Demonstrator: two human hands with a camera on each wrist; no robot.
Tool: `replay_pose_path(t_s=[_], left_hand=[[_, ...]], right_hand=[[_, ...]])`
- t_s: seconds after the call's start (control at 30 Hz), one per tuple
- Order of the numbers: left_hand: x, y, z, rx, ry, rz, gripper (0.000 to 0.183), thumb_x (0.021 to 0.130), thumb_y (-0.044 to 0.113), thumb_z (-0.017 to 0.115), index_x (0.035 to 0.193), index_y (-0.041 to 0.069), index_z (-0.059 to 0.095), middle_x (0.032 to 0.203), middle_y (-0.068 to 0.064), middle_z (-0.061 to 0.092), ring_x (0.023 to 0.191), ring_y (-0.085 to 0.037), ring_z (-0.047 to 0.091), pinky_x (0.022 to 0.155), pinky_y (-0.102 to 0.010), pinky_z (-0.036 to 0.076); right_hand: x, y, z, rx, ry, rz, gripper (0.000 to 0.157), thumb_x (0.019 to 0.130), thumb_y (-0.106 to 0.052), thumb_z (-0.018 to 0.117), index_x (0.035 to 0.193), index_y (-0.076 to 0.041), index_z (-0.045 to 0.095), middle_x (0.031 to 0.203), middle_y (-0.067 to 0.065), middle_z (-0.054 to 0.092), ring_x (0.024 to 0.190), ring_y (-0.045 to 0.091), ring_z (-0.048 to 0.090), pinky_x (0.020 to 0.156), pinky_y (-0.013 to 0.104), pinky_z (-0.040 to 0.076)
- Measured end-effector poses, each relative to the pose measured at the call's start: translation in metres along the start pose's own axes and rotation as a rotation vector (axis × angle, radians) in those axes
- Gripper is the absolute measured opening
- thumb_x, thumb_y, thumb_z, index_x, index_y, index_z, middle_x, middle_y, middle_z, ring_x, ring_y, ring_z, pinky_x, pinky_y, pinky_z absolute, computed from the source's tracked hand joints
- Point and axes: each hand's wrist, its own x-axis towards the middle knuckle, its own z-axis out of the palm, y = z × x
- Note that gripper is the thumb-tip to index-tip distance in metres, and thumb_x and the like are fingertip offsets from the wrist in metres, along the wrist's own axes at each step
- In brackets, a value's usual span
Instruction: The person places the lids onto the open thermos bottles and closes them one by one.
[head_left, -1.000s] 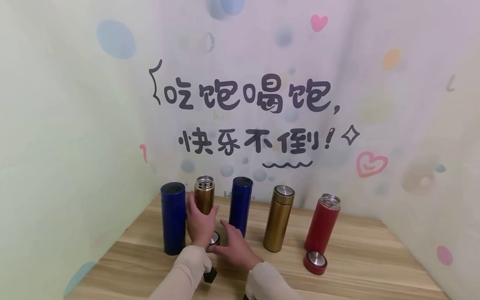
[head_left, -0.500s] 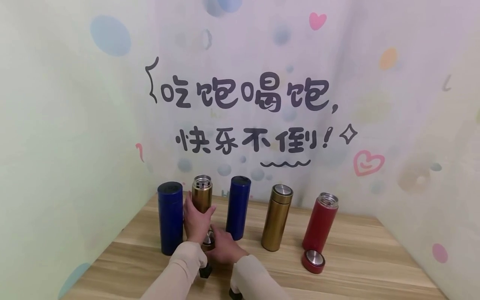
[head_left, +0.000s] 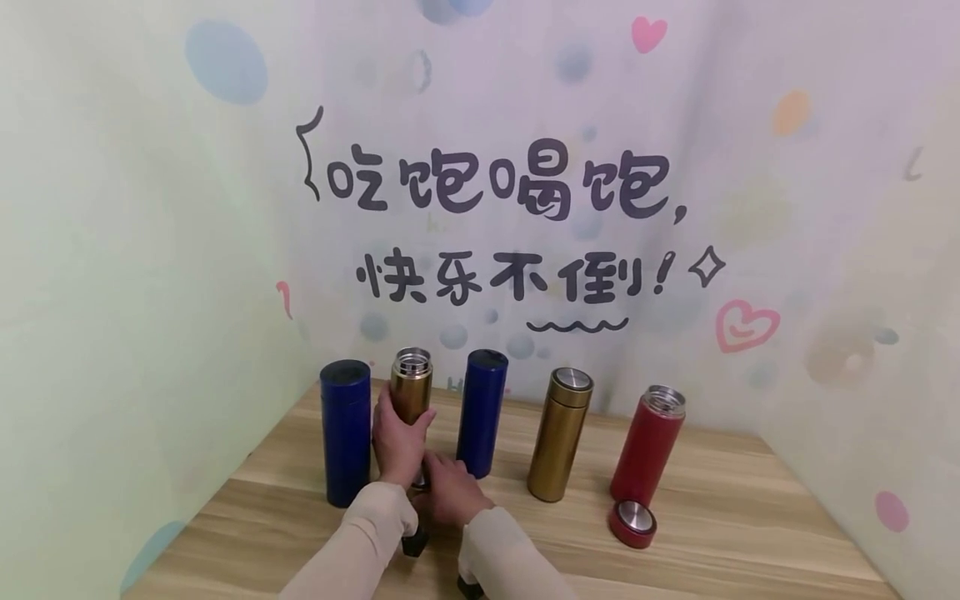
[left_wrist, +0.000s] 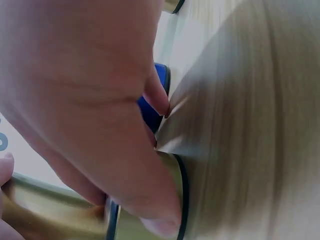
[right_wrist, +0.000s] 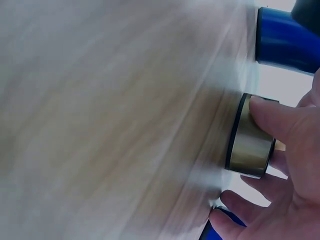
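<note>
My left hand (head_left: 400, 442) grips the upright, lidless gold thermos (head_left: 411, 398), whose bare steel mouth faces up. Just in front of it, low over the table, my right hand (head_left: 453, 493) pinches a gold lid (right_wrist: 252, 137) between thumb and fingers; its black-rimmed edge is at the tabletop in the right wrist view. From the head view the lid is almost wholly covered by the hands. The right hand (left_wrist: 95, 110) fills much of the left wrist view, with its thumb on the lid (left_wrist: 172, 200).
Blue thermoses stand left (head_left: 347, 433) and right (head_left: 482, 412) of the gripped one. Farther right are a capped gold thermos (head_left: 558, 442) and an open red thermos (head_left: 648, 446), its red lid (head_left: 633, 525) lying before it. A patterned curtain (head_left: 487, 108) backs the wooden table (head_left: 720, 542).
My right hand has moved left from beside the gold lid and closed its fingers on it. The left hand keeps its grip on the gold thermos.
</note>
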Motion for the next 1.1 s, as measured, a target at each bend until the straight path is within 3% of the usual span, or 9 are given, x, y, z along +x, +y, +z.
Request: replay_pose_path(t_s=[0.17, 0.37, 0.53, 0.8, 1.1], left_hand=[[-0.002, 0.001, 0.001, 0.001, 0.006, 0.004, 0.086, 0.082, 0.025, 0.08, 0.15, 0.012, 0.029, 0.144, -0.018, 0.043, 0.127, -0.035, 0.044, 0.108, -0.054, 0.031], [-0.005, 0.003, 0.0, -0.008, 0.038, 0.016, 0.086, 0.079, 0.024, 0.082, 0.149, 0.01, 0.033, 0.14, -0.019, 0.046, 0.124, -0.037, 0.046, 0.105, -0.055, 0.033], [-0.007, 0.006, -0.001, 0.013, 0.029, 0.0, 0.087, 0.08, 0.026, 0.082, 0.149, 0.011, 0.032, 0.141, -0.019, 0.045, 0.126, -0.037, 0.046, 0.107, -0.055, 0.033], [-0.011, 0.005, -0.001, 0.02, 0.016, 0.007, 0.088, 0.08, 0.027, 0.081, 0.151, 0.011, 0.031, 0.143, -0.019, 0.043, 0.128, -0.037, 0.044, 0.108, -0.055, 0.031], [-0.014, 0.004, -0.001, 0.03, 0.017, 0.043, 0.088, 0.08, 0.027, 0.082, 0.15, 0.01, 0.031, 0.143, -0.019, 0.043, 0.128, -0.037, 0.044, 0.107, -0.056, 0.031]], right_hand=[[-0.001, 0.001, -0.004, 0.01, 0.023, -0.024, 0.057, 0.081, -0.029, 0.078, 0.131, -0.013, 0.056, 0.119, 0.005, 0.061, 0.105, 0.028, 0.056, 0.092, 0.046, 0.047], [0.001, 0.008, -0.008, 0.135, 0.01, -0.064, 0.051, 0.077, -0.022, 0.081, 0.124, -0.012, 0.062, 0.11, 0.003, 0.066, 0.096, 0.016, 0.06, 0.087, 0.038, 0.051], [-0.003, 0.012, -0.019, 0.177, 0.026, -0.037, 0.047, 0.079, -0.021, 0.081, 0.121, -0.008, 0.064, 0.105, 0.002, 0.066, 0.095, 0.016, 0.06, 0.085, 0.038, 0.051], [-0.01, 0.017, -0.038, 0.205, 0.143, 0.036, 0.056, 0.078, -0.024, 0.082, 0.126, -0.003, 0.062, 0.109, 0.01, 0.062, 0.099, 0.026, 0.059, 0.088, 0.046, 0.051], [-0.016, 0.017, -0.051, 0.244, 0.254, 0.043, 0.06, 0.081, -0.032, 0.08, 0.131, -0.005, 0.059, 0.115, 0.011, 0.061, 0.104, 0.026, 0.059, 0.089, 0.045, 0.051]])
